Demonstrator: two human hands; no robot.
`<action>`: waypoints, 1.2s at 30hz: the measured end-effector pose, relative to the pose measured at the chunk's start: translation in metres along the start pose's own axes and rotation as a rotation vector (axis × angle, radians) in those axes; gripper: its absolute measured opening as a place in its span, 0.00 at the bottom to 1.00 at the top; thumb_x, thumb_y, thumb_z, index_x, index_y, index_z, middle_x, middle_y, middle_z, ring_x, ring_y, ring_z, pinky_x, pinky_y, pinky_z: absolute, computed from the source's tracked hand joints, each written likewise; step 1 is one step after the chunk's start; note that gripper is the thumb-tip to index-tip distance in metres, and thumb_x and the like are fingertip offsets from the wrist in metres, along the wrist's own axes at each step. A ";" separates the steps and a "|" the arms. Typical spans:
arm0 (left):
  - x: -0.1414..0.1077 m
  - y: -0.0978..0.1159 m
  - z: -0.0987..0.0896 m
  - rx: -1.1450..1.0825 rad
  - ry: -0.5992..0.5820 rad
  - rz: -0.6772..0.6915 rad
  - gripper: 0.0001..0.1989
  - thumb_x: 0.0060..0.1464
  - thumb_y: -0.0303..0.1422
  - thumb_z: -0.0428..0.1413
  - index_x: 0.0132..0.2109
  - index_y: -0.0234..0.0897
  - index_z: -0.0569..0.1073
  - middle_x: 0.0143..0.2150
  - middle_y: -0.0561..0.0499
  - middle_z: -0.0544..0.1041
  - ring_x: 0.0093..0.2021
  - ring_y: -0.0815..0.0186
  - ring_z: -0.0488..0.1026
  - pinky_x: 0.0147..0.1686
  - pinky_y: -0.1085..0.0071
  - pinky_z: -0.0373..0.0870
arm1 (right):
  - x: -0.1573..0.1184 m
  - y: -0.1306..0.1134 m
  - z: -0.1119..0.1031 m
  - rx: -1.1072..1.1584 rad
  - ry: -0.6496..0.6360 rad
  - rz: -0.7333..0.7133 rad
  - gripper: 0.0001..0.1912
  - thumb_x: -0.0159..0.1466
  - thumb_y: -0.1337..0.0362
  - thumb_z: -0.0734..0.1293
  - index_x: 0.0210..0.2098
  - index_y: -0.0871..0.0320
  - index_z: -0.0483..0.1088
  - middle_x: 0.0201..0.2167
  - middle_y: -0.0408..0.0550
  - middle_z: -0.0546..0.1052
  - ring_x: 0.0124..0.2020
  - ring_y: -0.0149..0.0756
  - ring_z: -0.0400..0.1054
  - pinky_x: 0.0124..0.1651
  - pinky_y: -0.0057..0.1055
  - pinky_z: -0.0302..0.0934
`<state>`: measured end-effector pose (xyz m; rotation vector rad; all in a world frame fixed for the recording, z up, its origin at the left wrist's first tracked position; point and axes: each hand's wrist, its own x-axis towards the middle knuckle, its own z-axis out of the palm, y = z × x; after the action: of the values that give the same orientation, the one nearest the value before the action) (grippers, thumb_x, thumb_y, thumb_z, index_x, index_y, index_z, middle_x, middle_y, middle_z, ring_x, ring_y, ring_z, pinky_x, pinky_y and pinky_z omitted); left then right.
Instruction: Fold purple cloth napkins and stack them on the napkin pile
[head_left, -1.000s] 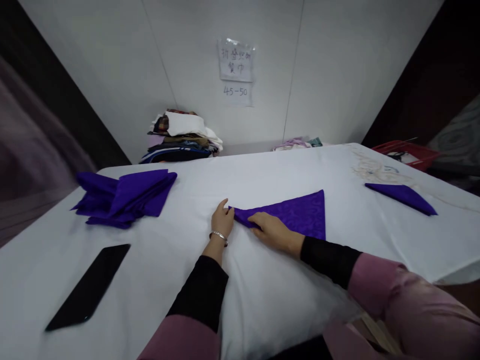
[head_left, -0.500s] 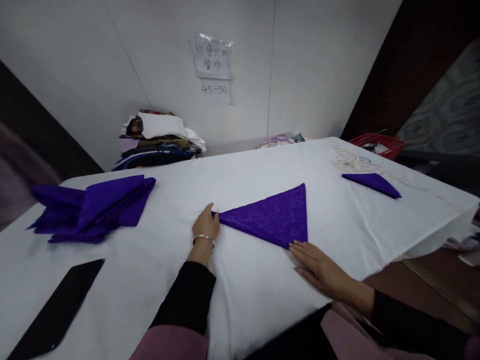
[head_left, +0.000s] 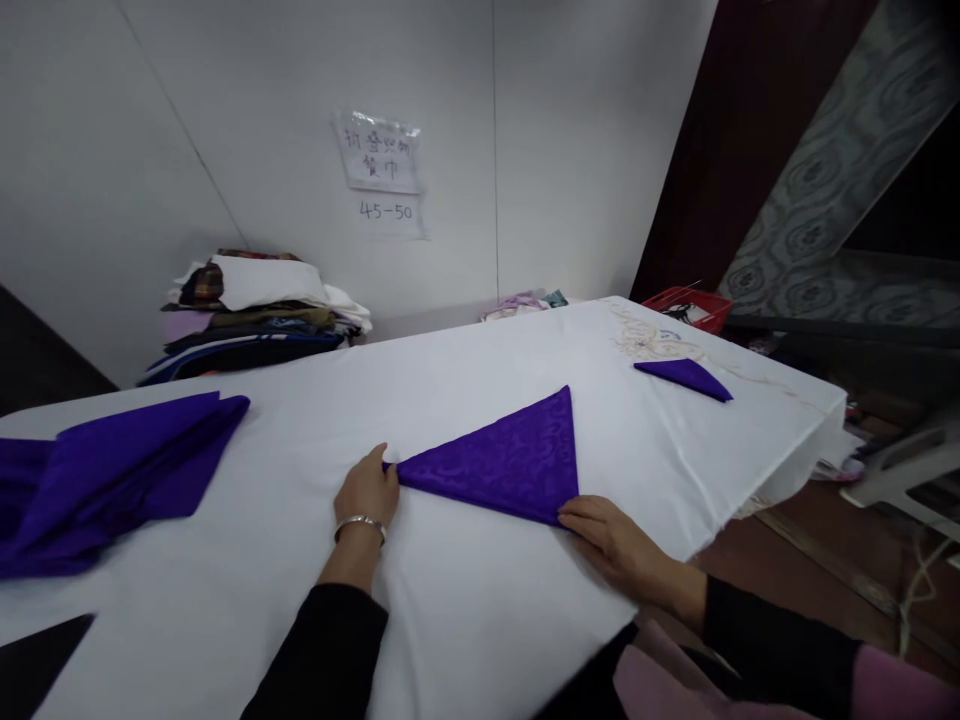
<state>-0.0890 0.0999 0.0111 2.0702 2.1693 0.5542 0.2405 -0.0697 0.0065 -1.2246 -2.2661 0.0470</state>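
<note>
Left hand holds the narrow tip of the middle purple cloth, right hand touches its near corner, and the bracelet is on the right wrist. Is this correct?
Not quite: the head view shows the bracelet at the left hand. That hand does hold the cloth's narrow tip, and the right hand touches its near corner.

Your table (head_left: 465,600), with the wall (head_left: 570,150) behind it.
On it, the napkin (head_left: 502,455) lies before you, a heap of cloths (head_left: 135,460) to its left, a flat board (head_left: 37,665) (partly out of view) nearer you at far left, and a folded cloth (head_left: 686,376) farther back at right; beyond the far edge, clothes (head_left: 262,325) lie left and a basket (head_left: 709,310) right.
</note>
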 end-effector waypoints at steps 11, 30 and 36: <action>-0.025 0.050 0.012 0.001 0.086 0.519 0.22 0.60 0.38 0.42 0.57 0.33 0.65 0.57 0.43 0.68 0.61 0.57 0.58 0.59 0.57 0.52 | 0.002 -0.001 0.001 0.005 -0.333 0.083 0.28 0.66 0.54 0.57 0.62 0.59 0.55 0.62 0.56 0.57 0.64 0.47 0.46 0.63 0.50 0.43; -0.051 0.062 0.032 0.124 -0.271 0.593 0.30 0.59 0.49 0.37 0.64 0.39 0.53 0.67 0.47 0.50 0.66 0.56 0.43 0.61 0.47 0.43 | 0.102 0.156 0.009 -0.131 -0.162 0.523 0.25 0.67 0.57 0.52 0.59 0.61 0.57 0.61 0.56 0.60 0.63 0.45 0.49 0.61 0.44 0.47; -0.052 0.058 0.034 0.126 -0.247 0.604 0.30 0.59 0.48 0.38 0.64 0.40 0.52 0.67 0.47 0.50 0.66 0.56 0.44 0.61 0.47 0.44 | 0.104 0.160 0.019 -0.180 -0.225 0.562 0.28 0.66 0.52 0.52 0.60 0.63 0.55 0.63 0.59 0.54 0.64 0.48 0.43 0.62 0.48 0.40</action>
<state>-0.0193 0.0560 -0.0110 2.6962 1.4647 0.1809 0.3084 0.1094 -0.0080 -2.0090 -2.0650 0.2029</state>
